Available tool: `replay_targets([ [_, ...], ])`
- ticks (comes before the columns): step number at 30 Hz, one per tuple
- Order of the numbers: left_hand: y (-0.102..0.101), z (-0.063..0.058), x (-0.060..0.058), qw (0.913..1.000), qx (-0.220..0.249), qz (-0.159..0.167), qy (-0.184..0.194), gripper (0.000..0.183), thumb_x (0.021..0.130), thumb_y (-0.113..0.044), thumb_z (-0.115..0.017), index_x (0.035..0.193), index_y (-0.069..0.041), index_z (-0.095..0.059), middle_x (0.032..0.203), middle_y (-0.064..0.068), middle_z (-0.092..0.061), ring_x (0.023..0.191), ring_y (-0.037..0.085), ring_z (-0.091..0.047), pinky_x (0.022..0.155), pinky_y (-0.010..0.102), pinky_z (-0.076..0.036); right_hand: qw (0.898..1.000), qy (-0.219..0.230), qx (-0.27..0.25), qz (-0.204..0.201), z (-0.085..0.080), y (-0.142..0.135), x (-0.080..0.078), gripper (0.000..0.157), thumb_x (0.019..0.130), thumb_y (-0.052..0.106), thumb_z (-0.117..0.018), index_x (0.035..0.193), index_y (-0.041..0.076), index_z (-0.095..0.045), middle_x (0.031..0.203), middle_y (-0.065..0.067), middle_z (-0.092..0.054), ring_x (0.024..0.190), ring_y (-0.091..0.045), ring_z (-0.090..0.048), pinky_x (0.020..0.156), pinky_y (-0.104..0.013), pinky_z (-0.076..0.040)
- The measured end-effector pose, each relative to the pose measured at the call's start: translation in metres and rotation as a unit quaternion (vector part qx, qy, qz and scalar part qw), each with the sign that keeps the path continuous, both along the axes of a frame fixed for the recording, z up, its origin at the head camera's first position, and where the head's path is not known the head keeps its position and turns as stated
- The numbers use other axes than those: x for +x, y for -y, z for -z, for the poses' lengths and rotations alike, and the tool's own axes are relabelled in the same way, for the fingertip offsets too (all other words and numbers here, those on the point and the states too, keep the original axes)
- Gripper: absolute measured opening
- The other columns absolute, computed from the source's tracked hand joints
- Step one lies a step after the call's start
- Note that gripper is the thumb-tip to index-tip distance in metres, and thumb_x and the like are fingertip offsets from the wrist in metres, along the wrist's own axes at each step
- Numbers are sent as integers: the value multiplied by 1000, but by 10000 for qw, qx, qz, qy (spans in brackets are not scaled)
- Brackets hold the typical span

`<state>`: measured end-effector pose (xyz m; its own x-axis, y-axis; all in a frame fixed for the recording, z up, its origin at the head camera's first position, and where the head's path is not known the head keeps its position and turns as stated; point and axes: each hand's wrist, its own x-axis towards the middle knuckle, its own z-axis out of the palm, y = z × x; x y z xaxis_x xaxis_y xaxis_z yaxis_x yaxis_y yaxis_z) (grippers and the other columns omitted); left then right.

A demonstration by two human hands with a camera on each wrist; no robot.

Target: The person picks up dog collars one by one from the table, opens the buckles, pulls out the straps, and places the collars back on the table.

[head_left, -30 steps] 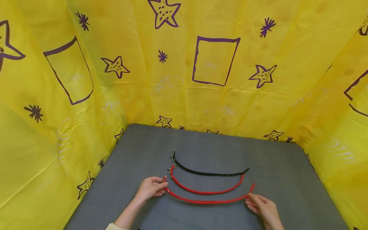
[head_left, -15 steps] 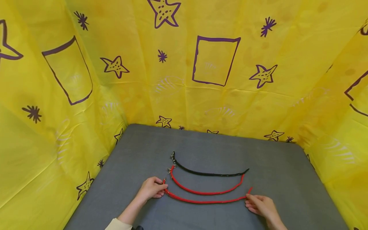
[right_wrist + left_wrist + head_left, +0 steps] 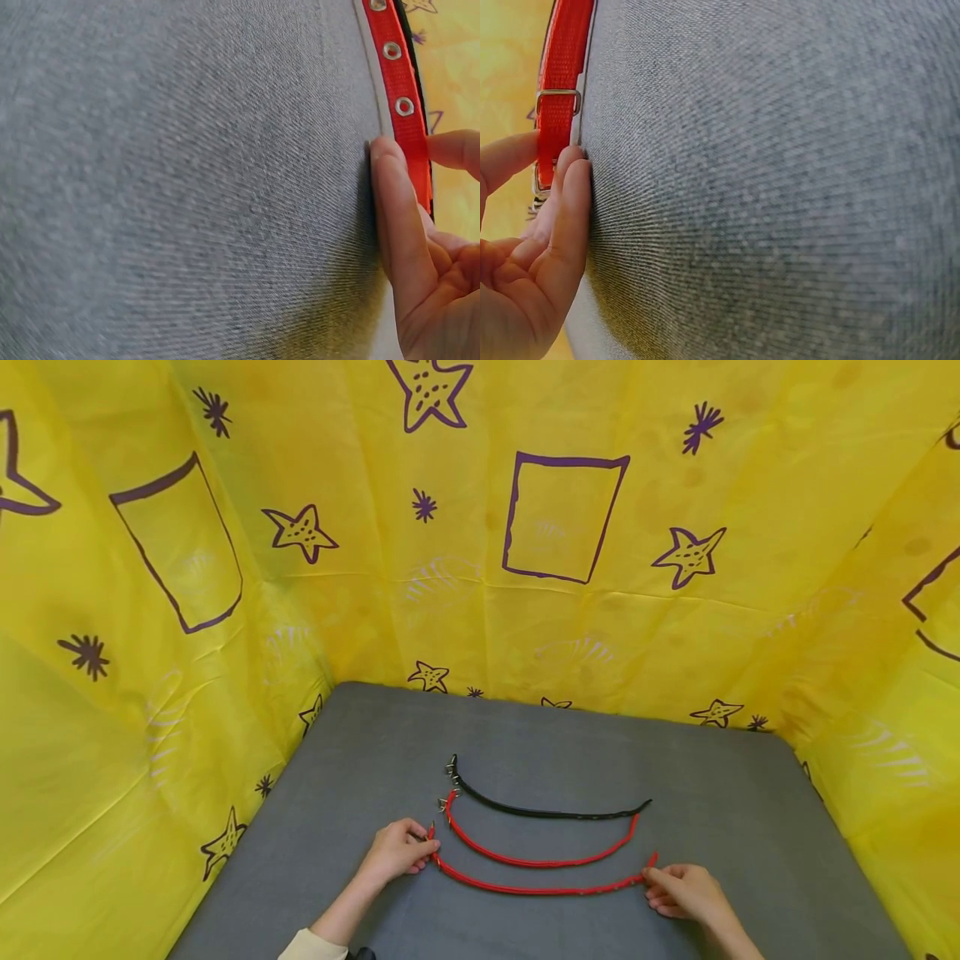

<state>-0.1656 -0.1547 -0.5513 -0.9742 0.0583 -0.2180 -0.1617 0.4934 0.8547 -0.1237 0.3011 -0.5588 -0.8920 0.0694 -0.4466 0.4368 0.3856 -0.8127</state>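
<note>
The nearest red collar [image 3: 525,891] lies in a shallow curve on the grey surface. My left hand [image 3: 400,849] pinches its buckle end between thumb and fingers. In the left wrist view, a metal loop [image 3: 559,91] crosses the strap, and part of a buckle [image 3: 538,181] shows by the fingers. My right hand [image 3: 688,892] pinches the other end, whose tip sticks up past the fingers. Metal eyelets [image 3: 392,51] run along that end in the right wrist view. Just beyond lie a second red collar [image 3: 536,864] and a black collar [image 3: 525,812], both curved alike.
A grey cloth-covered surface [image 3: 570,760] carries the collars. Yellow fabric walls [image 3: 465,627] with purple star and shape prints rise at the back and both sides.
The nearest collar's right end has been twisted, so its eyelets now show, and less of the tip sticks out. My right hand has shifted slightly right; my left hand has barely moved.
</note>
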Motion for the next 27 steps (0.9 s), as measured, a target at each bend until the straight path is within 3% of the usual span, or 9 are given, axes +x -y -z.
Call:
replay_targets([
  [7, -1, 2, 0, 9993, -80, 91, -349, 24, 80, -14, -80, 89, 1, -64, 61, 1, -62, 52, 14, -62, 47, 27, -54, 9991, 155, 124, -363, -5, -4, -1, 29, 91, 25, -67, 80, -2, -68, 67, -4, -67, 60, -13, -66, 58, -29, -57],
  [12, -3, 3, 1, 9981, -244, 136, -553, 22, 80, -16, -80, 87, -2, -65, 59, 0, -61, 49, 12, -59, 45, 26, -51, 9987, 105, 293, -404, -5, -4, -1, 29, 90, 25, -69, 77, -1, -68, 65, -4, -66, 58, -12, -65, 56, -28, -57],
  [16, -5, 2, 1, 9944, -656, 123, -814, 23, 80, -22, -80, 87, -4, -66, 57, -3, -59, 47, 9, -55, 46, 25, -46, 9978, -25, 559, -349, -5, -4, -1, 30, 88, 27, -71, 75, 0, -68, 63, -4, -66, 56, -13, -65, 54, -29, -57],
  [20, -6, -2, 1, 9850, -1332, 51, -1094, 28, 80, -31, -80, 88, -7, -68, 60, -6, -56, 52, 9, -51, 50, 27, -41, 9951, -279, 869, -381, -10, -3, -3, 32, 88, 29, -70, 73, 1, -69, 61, -5, -66, 55, -16, -65, 52, -30, -57],
  [23, -7, -5, 0, 9777, -1773, -44, -1125, 30, 81, -37, -78, 90, -10, -69, 63, -8, -55, 56, 9, -48, 51, 29, -41, 9922, -456, 1068, -462, -20, 0, -6, 33, 89, 30, -69, 72, 2, -69, 61, -5, -66, 55, -16, -65, 52, -30, -56],
  [27, -9, -13, -4, 9752, -1935, -158, -1067, 33, 83, -41, -75, 95, -11, -69, 66, -9, -57, 57, 9, -50, 50, 30, -41, 9863, -630, 1400, -602, -35, 6, -13, 36, 90, 36, -68, 70, 5, -69, 59, -3, -65, 53, -17, -64, 52, -30, -55],
])
